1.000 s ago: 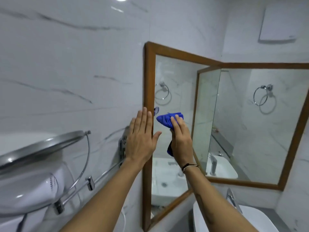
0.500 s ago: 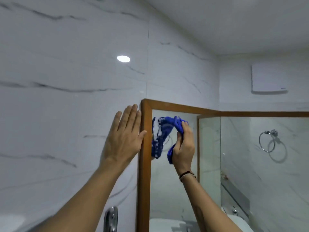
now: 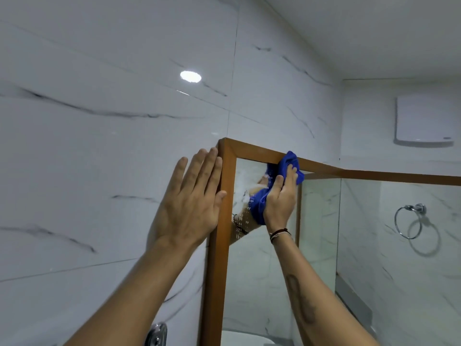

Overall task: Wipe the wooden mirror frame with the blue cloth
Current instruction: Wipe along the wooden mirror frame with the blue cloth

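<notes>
The wooden mirror frame [image 3: 220, 245] hangs on a white marble wall, its top left corner near the middle of the view. My right hand [image 3: 280, 198] grips the bunched blue cloth [image 3: 289, 163] and presses its upper end against the frame's top rail, a little right of the corner; the rest of the cloth hangs over the glass. My left hand [image 3: 192, 198] lies flat with fingers spread on the wall, its thumb edge touching the frame's left rail. The glass reflects the cloth and my arm.
A second wood-framed mirror [image 3: 399, 176] meets the first at the room corner. A chrome towel ring [image 3: 409, 221] shows on the right. A white vent cover [image 3: 424, 121] sits high on the right wall. A chrome fixture [image 3: 156, 334] pokes in at the bottom.
Both hands rose along the mirror as my view tilted up. The right hand moved the cloth from the glass up onto the top rail. The left hand slid up beside the top corner.
</notes>
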### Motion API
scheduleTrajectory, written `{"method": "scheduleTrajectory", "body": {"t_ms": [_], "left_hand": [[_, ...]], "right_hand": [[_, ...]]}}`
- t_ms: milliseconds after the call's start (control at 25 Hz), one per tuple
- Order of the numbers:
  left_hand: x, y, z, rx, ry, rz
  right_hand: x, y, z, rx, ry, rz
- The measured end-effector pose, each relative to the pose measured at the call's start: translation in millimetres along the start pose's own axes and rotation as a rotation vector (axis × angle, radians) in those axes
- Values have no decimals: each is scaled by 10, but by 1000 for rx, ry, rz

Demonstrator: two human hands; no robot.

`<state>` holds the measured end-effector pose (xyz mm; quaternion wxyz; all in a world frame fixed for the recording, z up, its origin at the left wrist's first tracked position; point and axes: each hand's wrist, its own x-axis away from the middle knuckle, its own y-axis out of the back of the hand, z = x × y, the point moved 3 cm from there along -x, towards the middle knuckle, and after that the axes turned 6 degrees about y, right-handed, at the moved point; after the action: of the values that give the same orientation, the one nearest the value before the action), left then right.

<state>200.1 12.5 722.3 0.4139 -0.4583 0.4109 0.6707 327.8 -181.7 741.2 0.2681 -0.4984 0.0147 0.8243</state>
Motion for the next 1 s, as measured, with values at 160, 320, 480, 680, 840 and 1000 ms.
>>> {"method": "scheduleTrajectory", "body": {"t_ms": [160, 320, 480, 680, 840, 1000], "left_hand": [[-17, -23, -6, 82, 22, -37], [-6, -38, 7, 121, 36, -79], [6, -54, 3, 163, 36, -99], [35, -55, 4, 132, 19, -68], [46, -16, 11, 125, 29, -29], [51, -25, -2, 135, 23, -63]], "right_hand": [[432, -226, 361, -23, 181, 69], [657, -330, 436, -13, 347, 200], [703, -258, 290, 1, 528, 272], [1504, -13, -266, 50, 538, 324], [2285, 238, -645, 150, 593, 304], [1671, 23, -211, 67, 575, 323]]}}
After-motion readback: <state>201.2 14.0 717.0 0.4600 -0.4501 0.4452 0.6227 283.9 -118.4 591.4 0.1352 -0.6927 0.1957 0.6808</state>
